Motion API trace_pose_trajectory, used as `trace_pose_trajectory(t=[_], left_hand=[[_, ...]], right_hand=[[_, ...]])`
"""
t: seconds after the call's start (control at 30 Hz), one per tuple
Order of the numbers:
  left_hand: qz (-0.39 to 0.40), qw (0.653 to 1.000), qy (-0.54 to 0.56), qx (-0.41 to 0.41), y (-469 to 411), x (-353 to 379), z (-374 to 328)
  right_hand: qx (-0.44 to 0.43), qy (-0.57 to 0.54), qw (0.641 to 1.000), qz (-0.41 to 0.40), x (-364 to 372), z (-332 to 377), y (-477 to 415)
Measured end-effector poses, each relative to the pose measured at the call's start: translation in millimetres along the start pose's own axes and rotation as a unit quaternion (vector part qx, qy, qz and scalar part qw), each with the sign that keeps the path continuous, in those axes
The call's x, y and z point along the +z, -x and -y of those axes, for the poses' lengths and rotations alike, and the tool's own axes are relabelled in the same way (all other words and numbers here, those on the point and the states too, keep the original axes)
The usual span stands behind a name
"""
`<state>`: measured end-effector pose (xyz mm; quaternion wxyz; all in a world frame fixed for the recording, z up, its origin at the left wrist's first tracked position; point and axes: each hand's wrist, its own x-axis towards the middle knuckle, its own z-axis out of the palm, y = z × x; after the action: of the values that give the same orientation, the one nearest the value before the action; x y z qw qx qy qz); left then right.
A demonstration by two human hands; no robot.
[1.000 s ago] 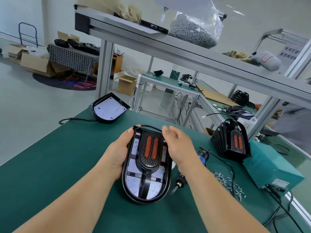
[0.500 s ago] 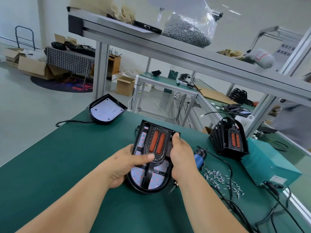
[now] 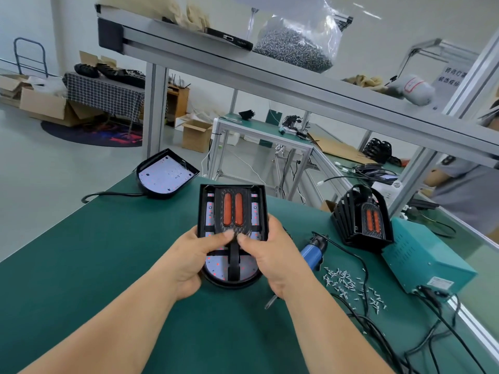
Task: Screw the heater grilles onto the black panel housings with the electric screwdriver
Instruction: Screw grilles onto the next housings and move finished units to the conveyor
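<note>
Both hands on one unit, at the middle of the counter (image 3: pixel 108 252).

- Left hand (image 3: pixel 189 255) and right hand (image 3: pixel 272 255) each curl round a side of the black panel housing (image 3: pixel 202 211). Both thumbs press on the lower end of the heater grille (image 3: pixel 231 209), almost touching.
- The housing is tipped, far end raised. Cannot tell if the near rim rests on the counter.
- No screw seen in the grille. It looks held in place by thumb pressure alone.
- The electric screwdriver (image 3: pixel 313 253) lies just right of the right hand, its tip passing under that wrist. Loose screws (image 3: pixel 348 282) are scattered beyond it.

Risks, as I judge them:
- One hand must let go to fetch the driver. With the housing tilted, the grille could slide off its holes.
- The wrist lifting could knock the driver tip.
- The driver's cord runs through the screws, so a pull may sweep some away.
- Driving a screw into a housing held one-handed invites a crooked start.
</note>
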<state>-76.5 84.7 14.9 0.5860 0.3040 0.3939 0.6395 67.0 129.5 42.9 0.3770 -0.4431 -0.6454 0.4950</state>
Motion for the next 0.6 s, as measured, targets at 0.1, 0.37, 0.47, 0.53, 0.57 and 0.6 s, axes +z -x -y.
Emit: trace_pose_trajectory(t=[0.1, 0.37, 0.47, 0.53, 0.57, 0.6], left_hand=[[-0.008, 1.0, -0.002, -0.001, 0.3, -0.1, -0.7], [-0.079, 0.996, -0.042, -0.024, -5.6, -12.3, -9.1], [-0.08, 0.993, -0.071, -0.054, -5.6, -10.6, -8.2], [-0.072, 0.99, -0.097, -0.07, -4.0, -7.7, -5.5], [-0.067, 0.989, -0.11, -0.076, -2.8, -6.6, -4.2], [-0.06, 0.987, -0.122, -0.083, -1.2, -4.9, -2.7]], right_hand=[[-0.023, 0.005, 1.0, -0.003, 3.4, 0.4, 4.1], [0.06, 0.131, 0.967, -0.208, -85.4, 4.0, -3.0], [0.129, 0.213, 0.946, -0.206, -99.2, -11.8, 0.7], [0.158, 0.249, 0.938, -0.182, -92.4, -23.6, 1.0], [0.164, 0.263, 0.935, -0.173, -87.7, -28.8, -0.4], [0.166, 0.277, 0.931, -0.171, -83.1, -32.3, -1.9]])
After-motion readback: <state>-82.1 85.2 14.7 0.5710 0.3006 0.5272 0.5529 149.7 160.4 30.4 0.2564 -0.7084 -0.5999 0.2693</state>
